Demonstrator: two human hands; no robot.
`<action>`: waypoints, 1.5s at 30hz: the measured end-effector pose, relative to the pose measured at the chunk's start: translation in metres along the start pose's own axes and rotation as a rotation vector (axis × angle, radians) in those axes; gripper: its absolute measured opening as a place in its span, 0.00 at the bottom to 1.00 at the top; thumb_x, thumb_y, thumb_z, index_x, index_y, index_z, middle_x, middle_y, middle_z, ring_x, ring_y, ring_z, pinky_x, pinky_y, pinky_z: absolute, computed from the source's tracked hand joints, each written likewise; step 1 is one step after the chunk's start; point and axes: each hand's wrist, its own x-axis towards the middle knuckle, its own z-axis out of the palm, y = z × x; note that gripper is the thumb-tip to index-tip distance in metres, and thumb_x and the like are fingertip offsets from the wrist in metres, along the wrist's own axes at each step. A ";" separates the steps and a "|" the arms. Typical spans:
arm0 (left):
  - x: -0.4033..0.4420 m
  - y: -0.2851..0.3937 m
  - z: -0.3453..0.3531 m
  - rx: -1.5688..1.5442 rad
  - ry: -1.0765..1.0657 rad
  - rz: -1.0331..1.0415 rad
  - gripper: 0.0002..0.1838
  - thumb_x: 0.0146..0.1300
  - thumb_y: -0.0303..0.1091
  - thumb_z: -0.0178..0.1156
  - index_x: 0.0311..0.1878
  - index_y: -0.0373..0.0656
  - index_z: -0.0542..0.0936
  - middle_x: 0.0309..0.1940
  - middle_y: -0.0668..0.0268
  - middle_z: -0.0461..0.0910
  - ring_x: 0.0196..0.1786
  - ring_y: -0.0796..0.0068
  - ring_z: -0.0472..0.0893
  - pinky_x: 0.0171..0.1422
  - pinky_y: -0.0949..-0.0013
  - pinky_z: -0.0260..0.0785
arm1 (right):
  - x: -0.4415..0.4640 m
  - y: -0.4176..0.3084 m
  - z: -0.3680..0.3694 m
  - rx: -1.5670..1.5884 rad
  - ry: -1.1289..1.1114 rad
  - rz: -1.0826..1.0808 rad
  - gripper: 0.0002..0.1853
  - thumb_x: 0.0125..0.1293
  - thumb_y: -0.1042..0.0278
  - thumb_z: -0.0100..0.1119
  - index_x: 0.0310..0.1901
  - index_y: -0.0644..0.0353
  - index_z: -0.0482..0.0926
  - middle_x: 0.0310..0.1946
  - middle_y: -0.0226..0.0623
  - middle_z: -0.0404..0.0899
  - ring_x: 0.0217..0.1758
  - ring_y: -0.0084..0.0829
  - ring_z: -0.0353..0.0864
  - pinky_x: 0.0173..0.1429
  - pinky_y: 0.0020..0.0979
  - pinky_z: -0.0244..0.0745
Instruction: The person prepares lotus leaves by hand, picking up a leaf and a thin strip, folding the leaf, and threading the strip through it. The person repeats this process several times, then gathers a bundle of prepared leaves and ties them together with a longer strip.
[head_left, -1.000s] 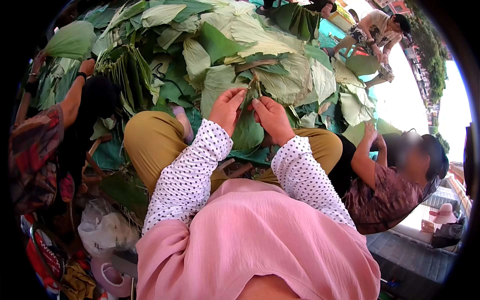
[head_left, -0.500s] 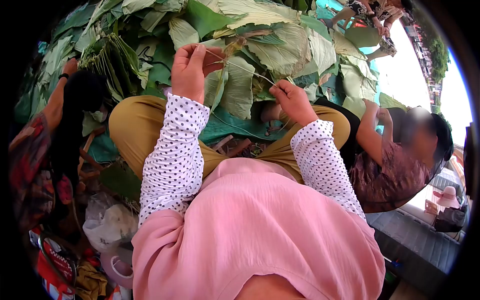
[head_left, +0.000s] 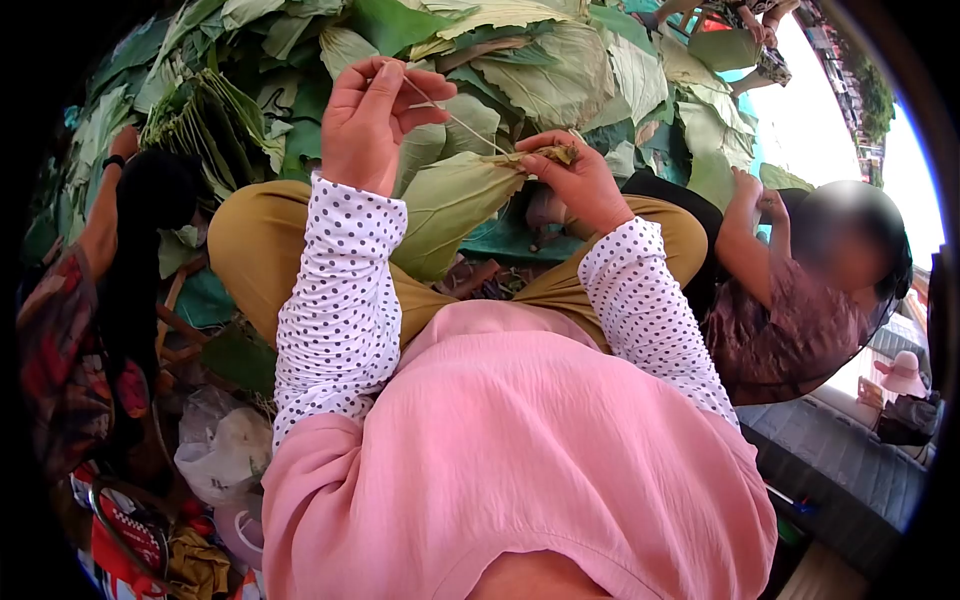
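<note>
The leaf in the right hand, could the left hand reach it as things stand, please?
Probably yes: nothing seems to block the left hand from the leaf, though its fingers hold the strand.

A heap of leaves (head_left: 560, 75) spread across the top of the frame, with a leaf stack (head_left: 208, 130) at upper left. At upper centre a string (head_left: 470, 131) ran between the left hand (head_left: 368, 125) and the right hand (head_left: 585, 185), a single leaf (head_left: 450, 210) below it. A plastic bag (head_left: 222, 445) lay lower left; a co-worker (head_left: 785, 335) sat at right.
</note>
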 end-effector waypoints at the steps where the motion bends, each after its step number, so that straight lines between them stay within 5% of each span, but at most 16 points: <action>1: 0.001 0.009 -0.004 -0.033 0.000 0.053 0.07 0.74 0.32 0.49 0.45 0.39 0.74 0.39 0.54 0.83 0.44 0.58 0.84 0.44 0.62 0.80 | -0.004 0.006 -0.005 -0.002 0.022 0.031 0.09 0.65 0.71 0.63 0.46 0.61 0.80 0.38 0.25 0.80 0.40 0.16 0.76 0.48 0.21 0.73; 6: 0.005 0.038 -0.029 -0.155 0.027 0.232 0.09 0.73 0.31 0.49 0.46 0.38 0.77 0.43 0.52 0.83 0.48 0.54 0.84 0.47 0.59 0.80 | -0.016 0.076 -0.039 0.037 0.082 0.224 0.10 0.63 0.70 0.65 0.45 0.60 0.81 0.34 0.25 0.80 0.35 0.15 0.74 0.40 0.20 0.70; 11: 0.006 0.068 -0.056 -0.141 0.107 0.396 0.12 0.73 0.34 0.49 0.45 0.38 0.79 0.45 0.51 0.83 0.53 0.53 0.81 0.52 0.56 0.79 | -0.025 0.120 -0.057 -0.298 0.064 0.325 0.10 0.62 0.69 0.64 0.44 0.61 0.81 0.32 0.29 0.81 0.33 0.17 0.76 0.40 0.21 0.72; 16: 0.009 0.066 -0.059 -0.167 0.138 0.399 0.12 0.73 0.33 0.49 0.44 0.36 0.78 0.43 0.47 0.82 0.49 0.47 0.83 0.47 0.53 0.81 | -0.022 0.129 -0.060 -0.483 0.061 0.373 0.12 0.60 0.66 0.66 0.43 0.62 0.82 0.30 0.32 0.82 0.33 0.20 0.78 0.40 0.24 0.72; 18: 0.008 0.068 -0.063 -0.193 0.146 0.443 0.12 0.73 0.33 0.49 0.44 0.37 0.79 0.43 0.48 0.83 0.49 0.48 0.83 0.48 0.52 0.80 | -0.022 0.129 -0.065 -0.633 0.076 0.450 0.15 0.56 0.59 0.65 0.43 0.58 0.83 0.29 0.40 0.84 0.36 0.35 0.82 0.51 0.33 0.72; 19: 0.005 0.073 -0.067 -0.184 0.106 0.456 0.14 0.74 0.36 0.48 0.45 0.36 0.79 0.46 0.54 0.82 0.52 0.55 0.81 0.53 0.56 0.77 | -0.022 0.130 -0.069 -0.633 0.077 0.453 0.15 0.56 0.59 0.65 0.43 0.58 0.83 0.29 0.40 0.84 0.36 0.35 0.82 0.51 0.33 0.72; 23: 0.006 0.081 -0.074 -0.210 0.157 0.530 0.14 0.74 0.35 0.47 0.44 0.36 0.78 0.46 0.54 0.82 0.54 0.54 0.80 0.53 0.56 0.78 | -0.019 0.164 -0.083 -0.675 0.166 0.340 0.25 0.55 0.61 0.67 0.53 0.63 0.77 0.42 0.48 0.83 0.50 0.44 0.81 0.67 0.38 0.63; 28: 0.005 0.049 -0.039 -0.067 0.168 0.294 0.09 0.73 0.30 0.48 0.44 0.35 0.76 0.42 0.47 0.82 0.46 0.49 0.83 0.46 0.56 0.81 | -0.009 0.126 -0.067 -0.785 0.439 0.014 0.34 0.55 0.62 0.68 0.61 0.69 0.69 0.56 0.53 0.76 0.62 0.46 0.74 0.70 0.39 0.60; 32: -0.005 0.011 -0.007 -0.068 0.042 0.111 0.07 0.74 0.31 0.48 0.45 0.38 0.72 0.38 0.51 0.82 0.42 0.57 0.84 0.43 0.60 0.80 | 0.004 0.044 -0.045 -0.570 0.226 -0.031 0.28 0.64 0.67 0.61 0.64 0.66 0.68 0.63 0.49 0.71 0.66 0.42 0.70 0.69 0.35 0.62; 34: -0.011 -0.009 0.005 -0.073 -0.072 -0.031 0.07 0.74 0.32 0.47 0.47 0.40 0.73 0.40 0.54 0.82 0.44 0.59 0.84 0.46 0.60 0.79 | 0.005 -0.001 -0.016 -0.117 -0.016 -0.098 0.24 0.71 0.66 0.54 0.66 0.63 0.67 0.64 0.37 0.71 0.68 0.32 0.67 0.72 0.34 0.59; 37: -0.018 -0.033 0.029 -0.024 -0.067 -0.152 0.06 0.72 0.31 0.52 0.47 0.40 0.74 0.41 0.61 0.81 0.45 0.69 0.81 0.45 0.66 0.78 | 0.011 -0.034 0.009 0.111 -0.262 -0.138 0.23 0.74 0.71 0.50 0.68 0.62 0.64 0.63 0.35 0.70 0.63 0.25 0.69 0.69 0.29 0.61; 38: -0.019 -0.039 0.031 0.029 -0.018 -0.167 0.07 0.71 0.31 0.55 0.47 0.41 0.75 0.40 0.64 0.81 0.43 0.75 0.80 0.43 0.70 0.76 | 0.015 -0.033 0.015 0.197 -0.273 -0.076 0.21 0.73 0.70 0.50 0.66 0.63 0.66 0.54 0.33 0.77 0.54 0.25 0.75 0.62 0.29 0.69; 40: -0.014 -0.055 0.013 0.164 0.000 -0.151 0.07 0.69 0.32 0.57 0.47 0.41 0.76 0.40 0.67 0.81 0.41 0.78 0.79 0.41 0.73 0.74 | 0.027 -0.035 0.005 0.037 -0.339 0.177 0.15 0.72 0.71 0.52 0.57 0.64 0.74 0.40 0.29 0.81 0.40 0.25 0.78 0.49 0.31 0.74; 45: 0.000 -0.071 -0.011 0.311 0.196 -0.320 0.11 0.66 0.33 0.60 0.49 0.40 0.77 0.40 0.71 0.79 0.38 0.81 0.77 0.37 0.77 0.71 | 0.060 -0.021 -0.017 -0.360 -0.290 -0.081 0.09 0.68 0.69 0.56 0.43 0.64 0.80 0.29 0.36 0.80 0.30 0.30 0.76 0.39 0.33 0.73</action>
